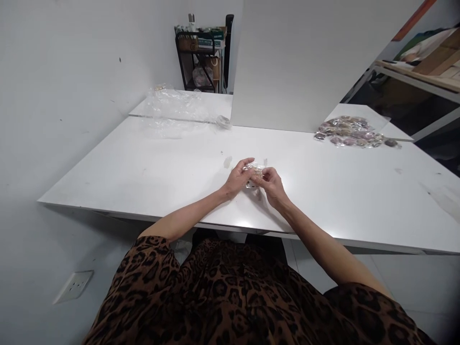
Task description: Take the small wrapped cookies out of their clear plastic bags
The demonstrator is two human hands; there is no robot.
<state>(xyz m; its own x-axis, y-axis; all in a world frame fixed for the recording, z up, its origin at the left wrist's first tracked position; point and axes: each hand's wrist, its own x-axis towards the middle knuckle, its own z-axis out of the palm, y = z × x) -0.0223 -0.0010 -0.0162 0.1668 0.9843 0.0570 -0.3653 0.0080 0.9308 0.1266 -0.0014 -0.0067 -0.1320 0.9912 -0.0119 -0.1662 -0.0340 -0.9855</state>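
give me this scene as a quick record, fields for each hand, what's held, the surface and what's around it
left hand: fingers on the small clear packet, left hand
right hand: right hand pinching the same packet
held item: see-through wrapping; contents too small to identify
surface: white table, packet near its front edge
far left: crumpled clear plastic
far right: heap of plastic-wrapped pieces, brownish and purplish
behind: upright white panel; black shelf beyond the table, left of panel

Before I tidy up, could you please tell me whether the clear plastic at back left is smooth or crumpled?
Crumpled: the clear plastic shows wrinkles and uneven folds.
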